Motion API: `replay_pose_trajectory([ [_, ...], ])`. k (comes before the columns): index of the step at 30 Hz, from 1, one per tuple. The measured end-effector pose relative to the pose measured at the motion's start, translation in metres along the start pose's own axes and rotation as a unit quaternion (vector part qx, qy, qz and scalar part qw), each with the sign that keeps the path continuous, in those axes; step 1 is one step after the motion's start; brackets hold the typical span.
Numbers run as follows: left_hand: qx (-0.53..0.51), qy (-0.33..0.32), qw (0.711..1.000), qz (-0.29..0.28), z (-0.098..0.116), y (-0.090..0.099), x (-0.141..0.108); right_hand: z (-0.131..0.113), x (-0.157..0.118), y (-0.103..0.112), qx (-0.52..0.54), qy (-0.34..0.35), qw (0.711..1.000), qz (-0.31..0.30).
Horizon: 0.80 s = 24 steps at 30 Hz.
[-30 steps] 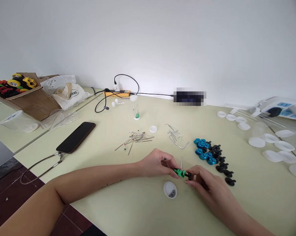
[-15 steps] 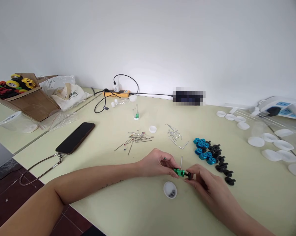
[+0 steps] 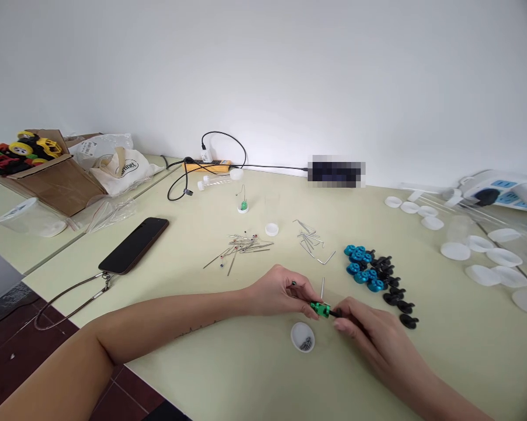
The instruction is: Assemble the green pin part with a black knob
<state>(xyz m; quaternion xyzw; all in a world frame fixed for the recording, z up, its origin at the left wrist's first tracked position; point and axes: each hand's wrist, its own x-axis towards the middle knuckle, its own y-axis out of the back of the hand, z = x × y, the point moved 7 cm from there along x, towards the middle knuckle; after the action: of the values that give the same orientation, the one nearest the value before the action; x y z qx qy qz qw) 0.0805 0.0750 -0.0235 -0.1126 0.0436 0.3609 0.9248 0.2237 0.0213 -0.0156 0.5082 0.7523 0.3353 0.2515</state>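
Between thumb and fingers, my left hand pinches a small green metal part above the table. A black knob-like piece is gripped by my right hand, its stem pointing at the green part's right end; whether it sits inside I cannot tell. Just beyond the green part lies a hex key. Below my hands stands a white cap with several small metal screws in it. Blue round metal parts and more black knob-like pieces are grouped to the right.
Thin metal rods with small beads and loose hex keys lie further back. A phone rests at left, near a cardboard box. White caps and a power strip are at right.
The black piece has turned in my right hand, whose fingers now cover more of it. The green part has shifted only slightly in my left hand.
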Motion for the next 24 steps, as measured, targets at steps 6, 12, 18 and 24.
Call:
replay_pose_trajectory([
  [6,0.007,-0.004,1.000,-0.002,-0.0001,0.0001,0.0002,0.0018,0.0009,0.0000,0.004,-0.007,1.000,0.006],
  [12,0.021,0.007,1.000,-0.001,-0.0021,0.0004,0.0003,0.0012,0.0027,-0.0003,0.014,-0.013,1.000,0.002],
  [18,0.000,0.010,1.000,-0.003,-0.0005,-0.0006,-0.0002,0.0030,0.0025,-0.0025,0.015,-0.023,0.999,-0.016],
  [24,0.021,0.007,1.000,0.000,-0.0033,0.0009,0.0010,-0.0028,0.0015,0.0028,0.009,0.019,0.999,0.034],
])
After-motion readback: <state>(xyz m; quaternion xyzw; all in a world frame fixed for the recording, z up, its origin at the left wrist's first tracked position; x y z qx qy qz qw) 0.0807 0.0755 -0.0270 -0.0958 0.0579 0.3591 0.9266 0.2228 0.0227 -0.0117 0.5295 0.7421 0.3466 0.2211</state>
